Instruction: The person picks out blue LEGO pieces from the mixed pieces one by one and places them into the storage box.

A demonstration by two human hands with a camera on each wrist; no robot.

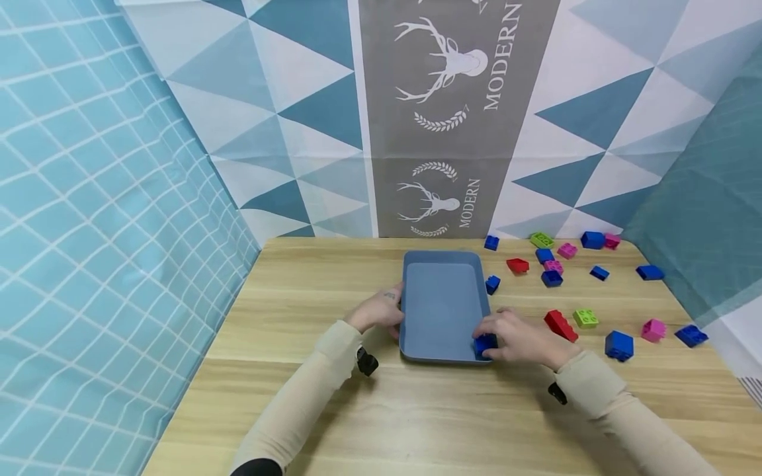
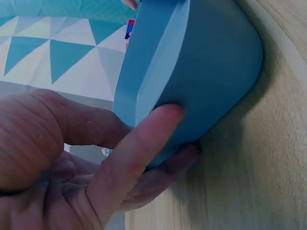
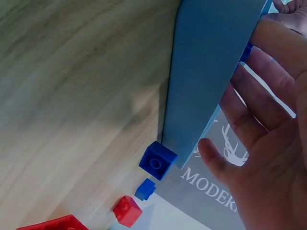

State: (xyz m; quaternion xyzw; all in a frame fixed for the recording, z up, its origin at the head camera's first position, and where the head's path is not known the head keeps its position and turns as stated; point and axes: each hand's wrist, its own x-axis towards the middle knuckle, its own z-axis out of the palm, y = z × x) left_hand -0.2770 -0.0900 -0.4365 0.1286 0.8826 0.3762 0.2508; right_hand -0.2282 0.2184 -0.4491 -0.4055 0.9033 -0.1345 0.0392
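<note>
A shallow blue-grey tray (image 1: 443, 297) lies on the wooden table. My left hand (image 1: 378, 311) grips its left side; up close in the left wrist view, fingers (image 2: 139, 158) lie against the outer wall and another digit reaches over the rim. Over the tray's near right corner, my right hand (image 1: 520, 337) holds a blue building block (image 1: 483, 344) in its fingers, inside the rim. Most of that block is hidden by the hand in the right wrist view, where only a bit of blue (image 3: 246, 52) shows past the tray wall.
Right of the tray, loose blocks are scattered: a long red one (image 1: 561, 325), a lime one (image 1: 586, 318), a large blue one (image 1: 619, 345), a pink one (image 1: 653, 330) and several more toward the back. A small blue block (image 1: 492, 284) sits close to the tray's right wall. Patterned cloth (image 1: 297, 132) hangs behind.
</note>
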